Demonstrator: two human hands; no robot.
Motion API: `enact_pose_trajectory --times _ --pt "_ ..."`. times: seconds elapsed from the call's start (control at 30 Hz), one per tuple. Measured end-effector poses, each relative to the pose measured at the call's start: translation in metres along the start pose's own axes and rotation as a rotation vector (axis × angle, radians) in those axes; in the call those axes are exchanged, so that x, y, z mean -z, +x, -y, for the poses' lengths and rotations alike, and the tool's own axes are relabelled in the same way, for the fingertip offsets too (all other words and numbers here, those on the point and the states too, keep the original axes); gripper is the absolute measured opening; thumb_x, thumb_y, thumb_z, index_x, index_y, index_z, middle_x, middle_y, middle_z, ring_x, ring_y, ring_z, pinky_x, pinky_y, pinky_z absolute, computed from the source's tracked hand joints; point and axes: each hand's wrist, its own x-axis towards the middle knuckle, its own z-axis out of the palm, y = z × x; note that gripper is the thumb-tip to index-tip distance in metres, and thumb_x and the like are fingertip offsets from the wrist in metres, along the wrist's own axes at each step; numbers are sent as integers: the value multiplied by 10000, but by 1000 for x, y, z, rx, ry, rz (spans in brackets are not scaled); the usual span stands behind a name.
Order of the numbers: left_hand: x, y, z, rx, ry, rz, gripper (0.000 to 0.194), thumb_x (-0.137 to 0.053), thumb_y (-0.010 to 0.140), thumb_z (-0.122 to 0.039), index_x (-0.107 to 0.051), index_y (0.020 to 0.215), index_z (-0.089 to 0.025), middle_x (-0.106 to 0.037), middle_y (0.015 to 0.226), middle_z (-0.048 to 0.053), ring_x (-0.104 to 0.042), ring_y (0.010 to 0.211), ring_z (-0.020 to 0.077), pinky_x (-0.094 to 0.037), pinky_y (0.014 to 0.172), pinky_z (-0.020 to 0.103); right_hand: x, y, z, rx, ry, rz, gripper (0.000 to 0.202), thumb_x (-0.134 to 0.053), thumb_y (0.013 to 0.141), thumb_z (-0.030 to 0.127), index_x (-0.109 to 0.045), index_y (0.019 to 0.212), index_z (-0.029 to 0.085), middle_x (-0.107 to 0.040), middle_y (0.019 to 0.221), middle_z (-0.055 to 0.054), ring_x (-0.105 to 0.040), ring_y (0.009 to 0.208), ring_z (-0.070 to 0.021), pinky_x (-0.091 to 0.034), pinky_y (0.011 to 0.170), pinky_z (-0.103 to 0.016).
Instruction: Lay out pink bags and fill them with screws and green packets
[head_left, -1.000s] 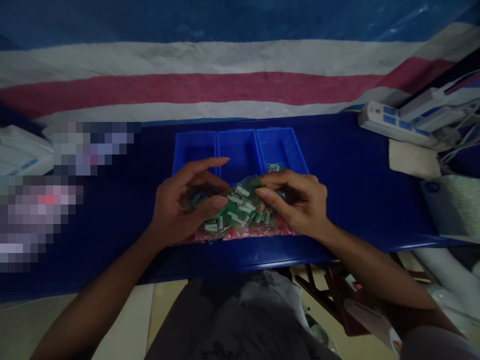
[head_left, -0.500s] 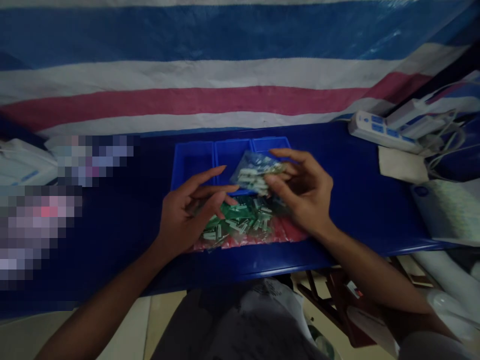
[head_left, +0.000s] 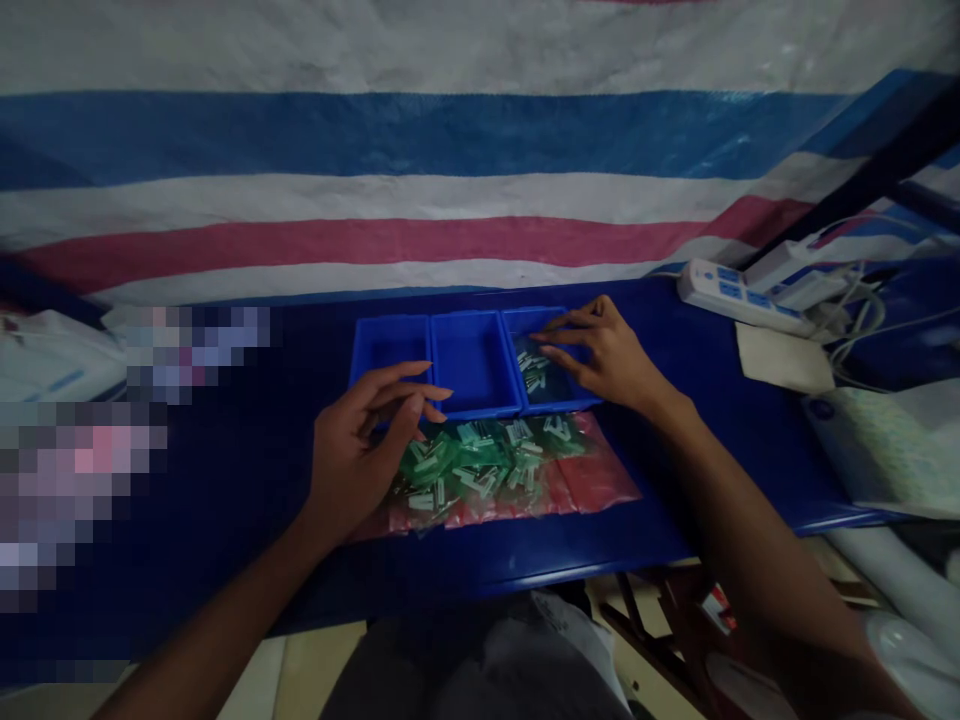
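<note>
Three blue bins stand side by side: the left bin point(head_left: 393, 322), the middle bin point(head_left: 471, 360) and the right bin point(head_left: 559, 405). In the right bin lies a clear plastic bag of small whitish strips point(head_left: 534, 370). My right hand point(head_left: 600, 350) is over that bin, fingers apart and close to the bag; whether they touch it I cannot tell. My left hand point(head_left: 367, 440) hovers open at the front of the left bin, fingers stretched to the right. Below the bins, several green-tinted bags with whitish strips point(head_left: 480, 465) lie on red plastic packets point(head_left: 600, 475).
A power strip point(head_left: 739, 290) with plugs and cables sits at the back right, beside a beige flat piece point(head_left: 784, 357) and a patterned packet point(head_left: 892, 450). Pixelated items lie at the left. A striped sheet point(head_left: 420, 140) hangs behind the blue table point(head_left: 247, 460).
My right hand has carried the bag of strips from above the middle bin to the right and let it go in the right bin. My left hand stays open, near the left bin.
</note>
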Motion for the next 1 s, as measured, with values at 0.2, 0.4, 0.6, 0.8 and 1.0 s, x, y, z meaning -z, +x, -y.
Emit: enact_pose_trajectory --times 0.2,0.4,0.6,0.8,1.0 --pt "0 1 2 -3 4 -5 208 -691 980 -335 -723 1164 -244 -813 1010 48 -771 795 175 -626 634 262 3 -5 -2 37 -47 43 213 -709 939 345 -833 1106 300 -775 1223 -67 -560 1039 -337 -501 909 -565" --pt "1 1 4 5 12 -6 199 -697 976 -339 -733 1141 -234 -812 1005 53 -768 789 172 -621 627 255 -4 -2 -6 149 -40 142 225 -746 932 265 -817 1138 322 -798 1135 -77 -598 1037 -327 -495 841 -526" --pt "-1 0 6 -7 24 -23 187 -693 982 -324 -734 1131 -218 -811 997 48 -764 789 167 -612 644 257 -1 -2 -1 77 -41 212 161 -783 916 282 -820 1073 275 -797 1126 -83 -606 1128 -340 -449 919 -509" --pt "0 1 4 -24 34 -17 158 -683 990 -289 -736 1128 -231 -808 1007 32 -767 804 161 -612 655 252 -1 12 16 -23 -240 251 324 -703 905 215 -784 1219 234 -751 1129 -151 -587 1172 -352 -389 924 -473" --pt "0 3 5 -20 27 -29 155 -693 982 -305 -738 1111 -231 -809 991 32 -765 784 160 -615 648 260 3 16 19 35 -303 234 287 -586 930 161 -820 1081 224 -775 1064 -128 -643 1055 -291 -368 901 -429"
